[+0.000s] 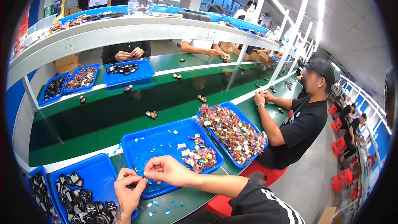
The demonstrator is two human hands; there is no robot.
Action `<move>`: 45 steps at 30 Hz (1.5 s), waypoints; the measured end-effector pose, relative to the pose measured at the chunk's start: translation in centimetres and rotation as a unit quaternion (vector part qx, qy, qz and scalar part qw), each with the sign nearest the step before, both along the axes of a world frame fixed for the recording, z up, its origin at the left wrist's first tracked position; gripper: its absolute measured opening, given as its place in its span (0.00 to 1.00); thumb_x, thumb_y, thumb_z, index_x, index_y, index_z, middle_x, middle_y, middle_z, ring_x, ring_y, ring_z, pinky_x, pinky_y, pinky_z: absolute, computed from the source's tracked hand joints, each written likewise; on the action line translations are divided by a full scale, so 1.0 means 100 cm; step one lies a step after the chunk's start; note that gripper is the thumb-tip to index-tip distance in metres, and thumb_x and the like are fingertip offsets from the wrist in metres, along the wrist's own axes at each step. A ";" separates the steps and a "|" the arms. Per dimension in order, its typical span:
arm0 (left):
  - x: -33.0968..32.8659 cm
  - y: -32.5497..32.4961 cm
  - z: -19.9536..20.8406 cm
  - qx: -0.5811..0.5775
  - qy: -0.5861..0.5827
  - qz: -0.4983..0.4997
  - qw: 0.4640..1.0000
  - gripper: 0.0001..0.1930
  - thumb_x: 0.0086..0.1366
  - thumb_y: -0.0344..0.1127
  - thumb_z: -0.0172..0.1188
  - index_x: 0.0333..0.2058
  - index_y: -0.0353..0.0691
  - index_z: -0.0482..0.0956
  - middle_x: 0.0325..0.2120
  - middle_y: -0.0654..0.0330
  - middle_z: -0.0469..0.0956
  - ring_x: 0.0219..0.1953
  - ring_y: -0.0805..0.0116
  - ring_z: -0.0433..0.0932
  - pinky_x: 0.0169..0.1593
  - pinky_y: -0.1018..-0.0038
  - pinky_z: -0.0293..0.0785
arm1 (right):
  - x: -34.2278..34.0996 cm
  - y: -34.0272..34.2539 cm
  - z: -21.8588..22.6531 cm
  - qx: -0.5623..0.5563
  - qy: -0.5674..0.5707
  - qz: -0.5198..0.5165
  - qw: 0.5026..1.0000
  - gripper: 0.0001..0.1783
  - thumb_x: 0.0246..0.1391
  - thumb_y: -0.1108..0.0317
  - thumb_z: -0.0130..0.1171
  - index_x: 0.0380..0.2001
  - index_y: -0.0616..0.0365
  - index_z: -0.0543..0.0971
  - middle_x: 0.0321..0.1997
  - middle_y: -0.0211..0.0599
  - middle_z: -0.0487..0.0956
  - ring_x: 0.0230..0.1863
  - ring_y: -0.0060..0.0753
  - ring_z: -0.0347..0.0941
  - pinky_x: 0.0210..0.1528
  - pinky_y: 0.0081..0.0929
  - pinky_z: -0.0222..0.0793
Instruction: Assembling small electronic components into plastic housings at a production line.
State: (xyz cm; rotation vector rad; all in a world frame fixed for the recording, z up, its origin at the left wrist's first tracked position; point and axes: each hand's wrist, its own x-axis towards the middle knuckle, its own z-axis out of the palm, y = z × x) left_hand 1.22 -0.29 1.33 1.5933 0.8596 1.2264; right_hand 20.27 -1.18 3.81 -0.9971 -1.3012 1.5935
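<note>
My left hand [129, 188] and my right hand [169, 170] meet over the near edge of a blue tray [139, 141]. Fingertips of both are pinched together on a small dark part [144, 177], mostly hidden by the fingers. That tray holds a heap of small red, yellow and white parts [201, 159] on its right side, and blue scraps are scattered across its bottom. Left of my hands, a second blue tray [97, 168] contains black, rounded plastic parts [85, 201]. More blue scraps [166, 211] lie on the green tabletop below my hands.
A full tray of red and white parts [232, 135] adjoins on the right, beside a seated co-worker [309, 108]. Behind the trays runs a green belt [112, 116] carrying scattered parts. A shelf [124, 33] with bottles crosses above it. Other people's hands [130, 54] work opposite.
</note>
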 end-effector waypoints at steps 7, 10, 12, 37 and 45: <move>-0.007 -0.005 0.002 0.068 0.068 0.029 0.995 0.05 0.49 0.23 0.68 0.28 0.35 0.83 0.28 0.59 0.72 0.28 0.72 0.73 0.31 0.78 0.69 | 0.002 0.009 -0.005 0.013 0.006 0.076 0.997 0.08 0.56 0.65 0.61 0.31 0.59 0.79 0.27 0.22 0.75 0.27 0.11 0.67 0.27 0.13 0.63; -0.004 -0.001 -0.002 0.113 0.115 0.017 0.987 0.04 0.50 0.24 0.65 0.27 0.34 0.82 0.29 0.59 0.72 0.32 0.68 0.73 0.34 0.75 0.69 | 0.004 0.012 -0.012 -0.032 0.000 0.056 0.998 0.09 0.57 0.63 0.59 0.31 0.57 0.79 0.27 0.23 0.75 0.29 0.12 0.67 0.29 0.15 0.64; 0.000 0.005 -0.006 0.109 0.094 0.004 0.990 0.04 0.52 0.25 0.66 0.28 0.35 0.83 0.29 0.59 0.72 0.32 0.68 0.74 0.35 0.75 0.70 | 0.003 0.006 -0.006 -0.018 -0.065 0.019 0.998 0.10 0.58 0.62 0.58 0.33 0.58 0.79 0.28 0.24 0.75 0.29 0.14 0.68 0.30 0.16 0.65; -0.006 0.002 -0.004 0.058 0.098 0.027 0.993 0.06 0.56 0.26 0.66 0.33 0.35 0.84 0.30 0.61 0.74 0.30 0.74 0.75 0.33 0.79 0.71 | -0.005 0.021 -0.020 0.392 -0.515 -0.158 0.746 0.09 0.52 0.76 0.56 0.38 0.59 0.76 0.30 0.41 0.76 0.35 0.49 0.76 0.37 0.38 0.72; -0.008 0.009 -0.009 -0.111 -0.038 -0.021 0.993 0.07 0.63 0.28 0.60 0.37 0.31 0.81 0.34 0.58 0.73 0.32 0.74 0.77 0.35 0.80 0.76 | -0.022 0.013 -0.009 0.227 -0.188 -0.098 0.951 0.08 0.53 0.73 0.61 0.37 0.62 0.80 0.37 0.38 0.78 0.37 0.26 0.76 0.36 0.21 0.72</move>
